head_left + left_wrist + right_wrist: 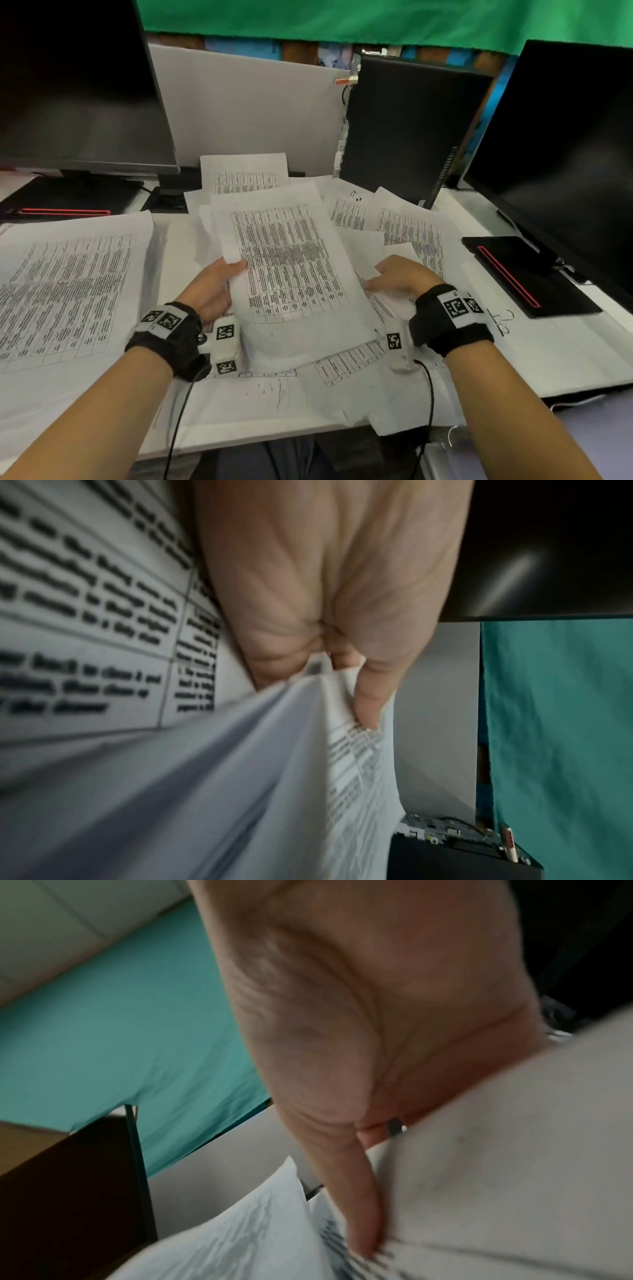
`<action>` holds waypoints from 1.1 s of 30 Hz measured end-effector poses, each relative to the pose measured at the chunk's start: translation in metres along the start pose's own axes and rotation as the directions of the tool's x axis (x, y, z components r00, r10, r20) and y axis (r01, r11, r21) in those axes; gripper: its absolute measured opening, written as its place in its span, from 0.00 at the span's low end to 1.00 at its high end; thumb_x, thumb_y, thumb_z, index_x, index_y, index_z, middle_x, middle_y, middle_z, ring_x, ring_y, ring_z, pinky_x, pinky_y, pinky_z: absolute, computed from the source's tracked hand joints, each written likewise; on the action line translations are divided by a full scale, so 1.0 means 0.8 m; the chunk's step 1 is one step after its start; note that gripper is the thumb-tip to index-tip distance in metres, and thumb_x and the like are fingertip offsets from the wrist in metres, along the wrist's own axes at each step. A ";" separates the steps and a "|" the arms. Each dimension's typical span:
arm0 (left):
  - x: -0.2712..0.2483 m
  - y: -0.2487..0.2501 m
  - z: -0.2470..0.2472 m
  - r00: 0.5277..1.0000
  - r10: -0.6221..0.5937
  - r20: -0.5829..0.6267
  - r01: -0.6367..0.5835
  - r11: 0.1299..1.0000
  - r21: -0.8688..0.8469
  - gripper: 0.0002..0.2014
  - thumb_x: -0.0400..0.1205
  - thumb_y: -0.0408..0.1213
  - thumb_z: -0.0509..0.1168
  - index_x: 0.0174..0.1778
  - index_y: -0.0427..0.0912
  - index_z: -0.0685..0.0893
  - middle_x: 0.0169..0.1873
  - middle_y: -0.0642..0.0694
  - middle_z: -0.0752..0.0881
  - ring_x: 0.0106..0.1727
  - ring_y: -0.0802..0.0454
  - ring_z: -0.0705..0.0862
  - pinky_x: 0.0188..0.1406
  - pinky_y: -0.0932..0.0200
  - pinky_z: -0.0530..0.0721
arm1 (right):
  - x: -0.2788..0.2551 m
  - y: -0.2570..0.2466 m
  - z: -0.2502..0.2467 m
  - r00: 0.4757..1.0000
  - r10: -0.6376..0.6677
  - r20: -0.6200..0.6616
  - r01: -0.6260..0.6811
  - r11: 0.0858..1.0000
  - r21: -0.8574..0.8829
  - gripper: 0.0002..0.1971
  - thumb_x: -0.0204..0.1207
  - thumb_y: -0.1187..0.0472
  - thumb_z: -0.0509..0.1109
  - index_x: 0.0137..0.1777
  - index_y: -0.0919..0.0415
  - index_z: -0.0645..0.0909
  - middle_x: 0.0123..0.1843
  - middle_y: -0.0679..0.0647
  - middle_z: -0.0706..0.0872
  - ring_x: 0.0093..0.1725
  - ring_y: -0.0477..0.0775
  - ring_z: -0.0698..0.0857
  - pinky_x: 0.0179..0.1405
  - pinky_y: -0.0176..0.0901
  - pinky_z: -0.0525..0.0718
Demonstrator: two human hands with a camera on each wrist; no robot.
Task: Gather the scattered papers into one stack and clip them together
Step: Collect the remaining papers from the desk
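A loose stack of printed papers (294, 267) lies tilted over the middle of the white desk (548, 359). My left hand (236, 270) pinches the stack's left edge, thumb on top; the left wrist view shows the sheets (308, 750) caught between thumb and fingers (369, 696). My right hand (380, 277) grips sheets at the stack's right side; in the right wrist view the thumb (363, 1204) presses on printed paper (240, 1231) while a sheet (514, 1150) hides the fingers. More papers (407, 219) lie scattered behind and right. A wire-handled binder clip (501, 320) lies right of my right wrist.
A large printed sheet (68, 291) covers the desk's left. Dark monitors stand at left (78, 85) and right (565, 154), their black bases (527, 277) on the desk. A black computer case (407, 130) stands behind. Sheets overhang the front edge (394, 421).
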State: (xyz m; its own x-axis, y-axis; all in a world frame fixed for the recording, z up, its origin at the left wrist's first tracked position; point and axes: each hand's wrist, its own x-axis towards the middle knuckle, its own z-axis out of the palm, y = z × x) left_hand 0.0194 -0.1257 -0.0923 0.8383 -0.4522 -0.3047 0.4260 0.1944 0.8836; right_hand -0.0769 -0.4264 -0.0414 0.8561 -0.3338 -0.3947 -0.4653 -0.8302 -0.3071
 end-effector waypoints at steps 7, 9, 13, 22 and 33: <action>-0.008 0.000 0.003 0.999 -0.011 0.037 0.015 0.995 -0.103 0.14 0.88 0.34 0.53 0.64 0.38 0.80 0.55 0.40 0.89 0.52 0.45 0.90 0.48 0.47 0.89 | -0.002 -0.024 -0.004 0.930 -0.072 -0.360 0.278 0.779 0.562 0.14 0.86 0.56 0.60 0.50 0.63 0.86 0.46 0.53 0.89 0.45 0.53 0.86 0.38 0.39 0.79; -0.009 -0.001 0.003 0.999 -0.018 0.044 0.023 0.993 -0.112 0.16 0.88 0.36 0.54 0.68 0.38 0.78 0.60 0.38 0.86 0.57 0.43 0.88 0.51 0.46 0.88 | -0.007 -0.042 0.010 0.968 -0.164 -0.188 0.249 0.669 0.700 0.16 0.84 0.50 0.63 0.59 0.57 0.87 0.55 0.51 0.92 0.57 0.52 0.89 0.58 0.49 0.83; -0.012 0.001 0.002 0.999 -0.012 0.035 0.015 0.995 -0.101 0.17 0.87 0.38 0.55 0.72 0.40 0.75 0.61 0.39 0.86 0.57 0.45 0.88 0.51 0.46 0.85 | 0.007 -0.060 0.039 0.982 -0.187 -0.011 0.102 0.485 0.868 0.14 0.82 0.55 0.67 0.63 0.58 0.84 0.61 0.58 0.89 0.64 0.61 0.85 0.73 0.63 0.76; -0.013 0.003 -0.002 0.999 0.006 -0.044 -0.014 0.985 -0.169 0.16 0.89 0.38 0.52 0.69 0.40 0.76 0.59 0.38 0.86 0.56 0.43 0.86 0.38 0.47 0.89 | -0.010 -0.025 0.006 0.974 -0.212 0.084 0.140 0.845 0.516 0.18 0.74 0.57 0.78 0.62 0.59 0.86 0.58 0.54 0.91 0.58 0.57 0.89 0.65 0.52 0.83; -0.030 0.044 0.054 0.998 0.056 0.038 -0.048 0.981 -0.188 0.17 0.87 0.47 0.54 0.62 0.42 0.82 0.44 0.42 0.92 0.42 0.46 0.92 0.30 0.53 0.89 | -0.072 -0.043 -0.007 0.981 -0.104 -0.165 0.195 0.455 0.869 0.11 0.89 0.65 0.53 0.56 0.60 0.78 0.50 0.47 0.79 0.42 0.38 0.82 0.53 0.30 0.81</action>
State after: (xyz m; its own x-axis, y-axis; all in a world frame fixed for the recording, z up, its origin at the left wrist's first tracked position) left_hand 0.0001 -0.1453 -0.0384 0.8474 -0.4731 -0.2413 0.4419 0.3761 0.8144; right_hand -0.1088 -0.3810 -0.0034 0.9251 -0.3151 -0.2119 -0.2408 -0.0552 -0.9690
